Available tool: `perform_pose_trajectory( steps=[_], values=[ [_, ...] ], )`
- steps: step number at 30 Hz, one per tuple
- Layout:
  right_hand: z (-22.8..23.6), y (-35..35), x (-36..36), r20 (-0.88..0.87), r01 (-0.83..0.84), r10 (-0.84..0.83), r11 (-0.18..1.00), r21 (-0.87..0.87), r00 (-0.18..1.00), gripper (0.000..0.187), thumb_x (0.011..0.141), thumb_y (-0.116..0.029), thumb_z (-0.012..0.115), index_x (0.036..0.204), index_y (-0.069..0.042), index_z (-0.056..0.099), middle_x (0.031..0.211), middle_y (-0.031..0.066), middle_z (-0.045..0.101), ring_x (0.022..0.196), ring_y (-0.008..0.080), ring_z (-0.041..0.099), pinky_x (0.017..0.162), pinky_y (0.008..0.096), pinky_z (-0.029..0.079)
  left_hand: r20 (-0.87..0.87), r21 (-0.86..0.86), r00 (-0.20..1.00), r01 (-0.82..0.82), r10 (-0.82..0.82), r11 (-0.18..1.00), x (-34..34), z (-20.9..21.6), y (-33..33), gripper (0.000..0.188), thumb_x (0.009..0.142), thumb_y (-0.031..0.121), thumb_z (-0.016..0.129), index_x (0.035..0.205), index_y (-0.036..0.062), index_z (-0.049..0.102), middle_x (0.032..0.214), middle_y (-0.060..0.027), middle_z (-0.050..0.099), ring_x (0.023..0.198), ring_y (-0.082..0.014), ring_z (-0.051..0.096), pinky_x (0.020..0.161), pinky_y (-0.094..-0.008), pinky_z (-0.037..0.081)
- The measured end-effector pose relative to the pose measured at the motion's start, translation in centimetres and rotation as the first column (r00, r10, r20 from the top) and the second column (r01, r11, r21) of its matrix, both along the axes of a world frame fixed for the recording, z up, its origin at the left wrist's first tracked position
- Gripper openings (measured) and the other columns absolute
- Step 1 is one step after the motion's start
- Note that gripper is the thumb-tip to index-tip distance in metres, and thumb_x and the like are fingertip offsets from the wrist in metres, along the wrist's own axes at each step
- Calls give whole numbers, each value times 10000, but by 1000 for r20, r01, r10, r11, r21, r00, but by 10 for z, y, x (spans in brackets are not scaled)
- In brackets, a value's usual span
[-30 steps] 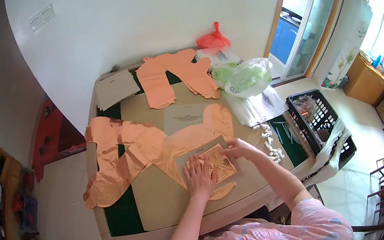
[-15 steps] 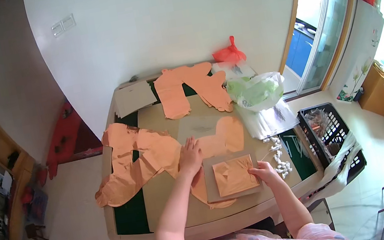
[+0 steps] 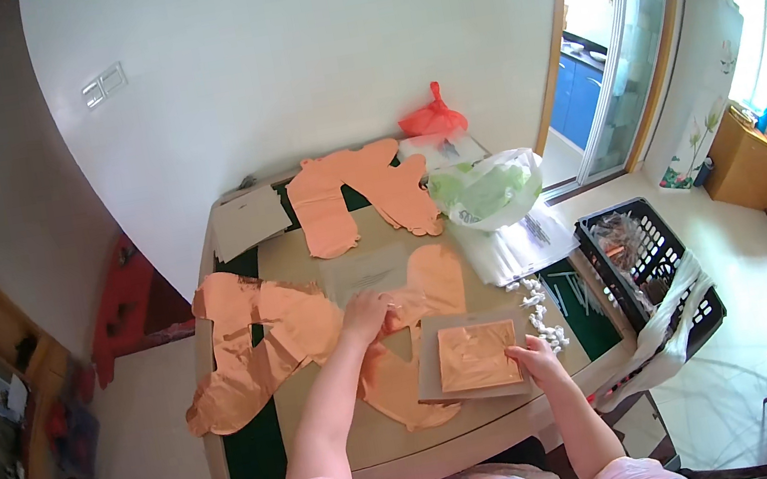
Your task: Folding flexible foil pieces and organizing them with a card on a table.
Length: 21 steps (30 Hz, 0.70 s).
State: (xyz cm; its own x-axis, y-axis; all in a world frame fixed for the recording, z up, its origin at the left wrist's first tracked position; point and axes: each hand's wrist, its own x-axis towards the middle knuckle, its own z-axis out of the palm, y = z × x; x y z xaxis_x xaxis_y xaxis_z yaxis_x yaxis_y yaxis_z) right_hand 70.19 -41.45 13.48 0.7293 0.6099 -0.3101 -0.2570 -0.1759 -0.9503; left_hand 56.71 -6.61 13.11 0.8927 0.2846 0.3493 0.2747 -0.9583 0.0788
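Note:
My right hand pinches the right edge of a folded orange foil balloon, square and wrinkled, lying on a grey cardboard sheet near the table's front. To the left, my left hand has its fingers bent around a crumpled clear plastic bag; the fingertips are partly hidden. Beneath and around this bag lies a flat orange foil balloon with a curved outline. Another flat foil balloon spreads over the table's left side, and a third lies at the back.
Grey cards are stacked at the back left. A red plastic bag, a pale green-white bag and clear sleeves occupy the back right. White knotted pieces lie near my right hand. A black basket stands beyond the table's right edge.
My left hand has gone from lying flat to bent fingers, with the clear plastic bag bunched up at them. The card and folded balloon have turned slightly, my right hand still on them.

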Motion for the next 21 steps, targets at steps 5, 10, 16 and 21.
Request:
perform_pose_trajectory(
  steps=[5, 10, 16, 21],
  values=[
    [-17, -17, 13, 23, 7, -7, 1000, -7, 1000, 234, 838, -62, 675, 1053, 20, 630, 925, 72, 681, 781, 132, 646, 684, 266, 518, -28, -92, 995, 98, -101, 991, -16, 42, -45, 160, 859, 171, 527, 959, 108, 635, 883, -102, 642, 854, -270, 636, 745, -396, 519],
    [-5, -31, 12, 64, -4, 6, 999, -35, 998, 227, 833, -72, 686, 1033, 23, 633, 905, 60, 677, 772, 120, 635, 691, 261, 512, -44, 92, 998, 43, -39, 995, -42, 27, -76, 115, 820, 136, 539, 833, 75, 635, 837, -101, 641, 815, -261, 658, 687, -373, 542],
    [22, -18, -14, 74, -112, 120, 988, -105, 990, 263, 817, -100, 698, 1033, 38, 639, 888, 45, 672, 775, 102, 610, 686, 242, 485, 82, -78, 996, 38, -31, 996, -49, 20, -95, 131, 842, 149, 559, 761, 79, 636, 819, -103, 631, 810, -263, 646, 696, -371, 534],
    [-15, 7, -37, 141, -98, 119, 984, -146, 983, 716, 819, -132, 742, 1408, 17, 363, 725, 33, 604, 627, 85, 531, 529, 245, 420, 192, -197, 981, 74, -36, 978, -48, 24, -113, 127, 825, 183, 635, 750, 81, 640, 803, -87, 615, 807, -263, 618, 702, -372, 521]
  ],
)
